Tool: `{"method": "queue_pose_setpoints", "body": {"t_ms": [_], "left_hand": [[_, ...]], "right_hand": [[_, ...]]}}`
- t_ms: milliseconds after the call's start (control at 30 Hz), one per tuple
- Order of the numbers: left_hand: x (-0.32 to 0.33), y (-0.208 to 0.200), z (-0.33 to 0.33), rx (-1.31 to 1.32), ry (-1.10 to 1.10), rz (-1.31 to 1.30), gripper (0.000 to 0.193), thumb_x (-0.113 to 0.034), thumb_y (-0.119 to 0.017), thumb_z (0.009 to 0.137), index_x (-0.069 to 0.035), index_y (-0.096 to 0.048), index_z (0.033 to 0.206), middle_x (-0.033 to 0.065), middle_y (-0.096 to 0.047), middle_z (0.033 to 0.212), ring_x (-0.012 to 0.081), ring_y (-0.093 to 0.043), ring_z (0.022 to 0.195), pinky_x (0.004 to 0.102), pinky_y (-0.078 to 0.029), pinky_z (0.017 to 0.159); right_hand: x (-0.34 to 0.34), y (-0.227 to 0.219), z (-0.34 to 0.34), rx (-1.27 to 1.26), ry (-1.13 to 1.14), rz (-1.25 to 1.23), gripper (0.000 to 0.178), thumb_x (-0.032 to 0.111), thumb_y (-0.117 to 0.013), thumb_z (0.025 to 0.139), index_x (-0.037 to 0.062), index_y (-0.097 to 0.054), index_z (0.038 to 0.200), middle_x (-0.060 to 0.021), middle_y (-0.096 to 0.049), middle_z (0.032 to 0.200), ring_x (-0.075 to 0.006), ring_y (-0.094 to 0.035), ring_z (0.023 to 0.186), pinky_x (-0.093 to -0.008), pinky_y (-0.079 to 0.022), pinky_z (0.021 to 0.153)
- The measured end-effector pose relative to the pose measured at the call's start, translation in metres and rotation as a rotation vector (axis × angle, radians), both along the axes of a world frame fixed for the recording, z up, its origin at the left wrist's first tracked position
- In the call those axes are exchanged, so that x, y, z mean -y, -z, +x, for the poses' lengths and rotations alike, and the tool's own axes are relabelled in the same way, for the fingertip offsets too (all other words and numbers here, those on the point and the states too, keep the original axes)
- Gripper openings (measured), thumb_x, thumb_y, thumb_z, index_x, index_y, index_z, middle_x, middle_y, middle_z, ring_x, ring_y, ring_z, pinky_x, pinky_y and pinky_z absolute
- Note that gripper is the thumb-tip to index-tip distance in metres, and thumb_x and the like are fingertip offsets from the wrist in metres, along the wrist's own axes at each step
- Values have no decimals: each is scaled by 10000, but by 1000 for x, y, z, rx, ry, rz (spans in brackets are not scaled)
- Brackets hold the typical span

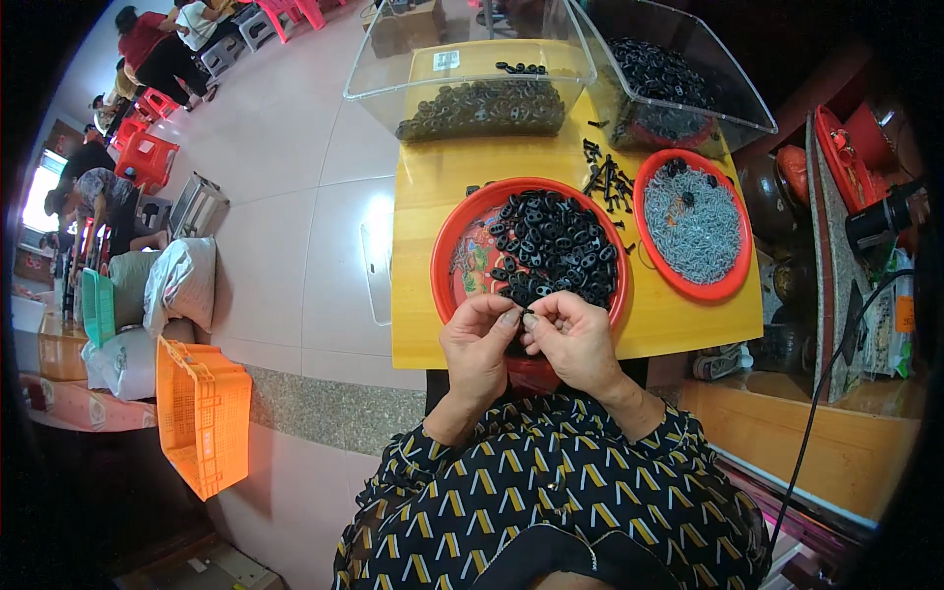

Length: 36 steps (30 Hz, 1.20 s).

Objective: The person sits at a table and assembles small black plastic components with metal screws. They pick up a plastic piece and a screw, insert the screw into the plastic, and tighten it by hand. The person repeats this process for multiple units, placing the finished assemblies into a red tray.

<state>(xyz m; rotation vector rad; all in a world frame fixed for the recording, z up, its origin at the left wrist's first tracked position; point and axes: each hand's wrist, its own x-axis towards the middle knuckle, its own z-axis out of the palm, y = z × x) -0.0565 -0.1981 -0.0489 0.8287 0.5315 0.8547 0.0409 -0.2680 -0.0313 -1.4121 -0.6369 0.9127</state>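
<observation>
My left hand (478, 346) and my right hand (574, 344) meet over the near rim of a red basin (441, 241). Thumbs and fingertips of both pinch a small black plastic part (528, 312), mostly hidden by the fingers. Inside the basin lies a heap of black oval plastic pieces with two holes (553, 241). A few thin silver screws (460, 258) rest at its left side, on the patterned bottom. To the right, a red tray (644, 241) holds a pile of silver screws (693, 236), with several black pieces on top.
Loose black peg-like parts (612, 182) lie on the yellow table (418, 324) beyond the basin. Two clear bins (472, 74) (678, 88) with black parts stand at the back. An orange crate (205, 418) and white sacks (182, 285) are on the left; other people work farther off.
</observation>
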Motion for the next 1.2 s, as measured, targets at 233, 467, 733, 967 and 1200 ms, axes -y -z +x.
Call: {"method": "queue_pose_setpoints", "body": {"t_ms": [233,467,733,967,1200], "left_hand": [[6,3,2,-88,-26,107,98,47,-559,773,18,-538,865,71,-586,809,125,-569,702,240,-476,639],[-1,0,5,-136,74,94,79,32,-543,800,25,-550,878,49,-575,812,99,-552,713,218,-468,661],[-71,14,2,-597,106,1090,158,16,-566,756,5,-581,913,84,-579,816,170,-572,739,279,-464,671],[-82,5,20,-854,300,1607,207,45,-547,617,-2,-577,816,147,-556,766,323,-531,761,379,-437,690],[-67,3,13,-465,258,708,229,54,-566,719,6,-576,943,67,-576,798,178,-554,747,277,-451,662]], "right_hand": [[3,6,-1,70,37,-1,58,29,-558,794,-26,-564,812,-41,-599,666,-72,-568,558,-220,-473,500],[1,4,8,49,14,59,57,23,-548,808,-27,-551,833,-46,-589,687,-80,-570,578,-217,-479,512],[8,5,30,-88,51,60,57,30,-528,829,-22,-521,852,-48,-564,707,-87,-568,599,-199,-480,520],[12,6,31,-74,12,5,39,17,-518,824,-17,-517,844,-39,-555,706,-83,-561,599,-196,-468,508],[14,0,33,-155,-35,-3,53,34,-516,824,-18,-515,837,-39,-552,699,-87,-556,597,-194,-462,518]]}}
